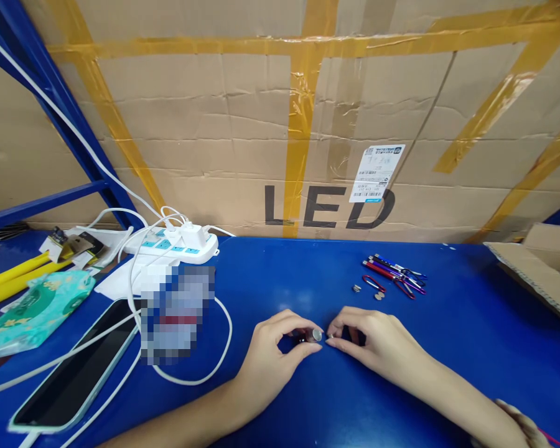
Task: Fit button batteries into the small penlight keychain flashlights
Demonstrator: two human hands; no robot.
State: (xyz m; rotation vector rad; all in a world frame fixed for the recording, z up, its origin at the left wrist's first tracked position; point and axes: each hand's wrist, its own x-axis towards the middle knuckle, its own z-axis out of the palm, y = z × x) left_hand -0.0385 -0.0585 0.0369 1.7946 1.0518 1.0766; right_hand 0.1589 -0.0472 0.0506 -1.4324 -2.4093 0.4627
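My left hand point(280, 348) is closed around a small dark tube point(316, 336) with a round, silvery end that faces right, toward my other hand. Just across a narrow gap, my right hand point(371, 336) pinches thumb and forefinger together on a tiny pale object point(330, 336), too small to name. Beyond the right hand lie several slim metal tubes point(387, 267) in red, blue, purple and black, some with carabiner clips. A loose red carabiner point(373, 284) rests in front of them. Small round metal discs point(379, 296) and a small metal piece point(357, 289) lie nearby.
A phone point(74, 367), white cables, a power strip point(182, 249) and a green-patterned packet point(42, 305) crowd the left side. A large taped carton point(242, 137) stands along the back of the blue table point(280, 274). An open cardboard box point(536, 280) is at right.
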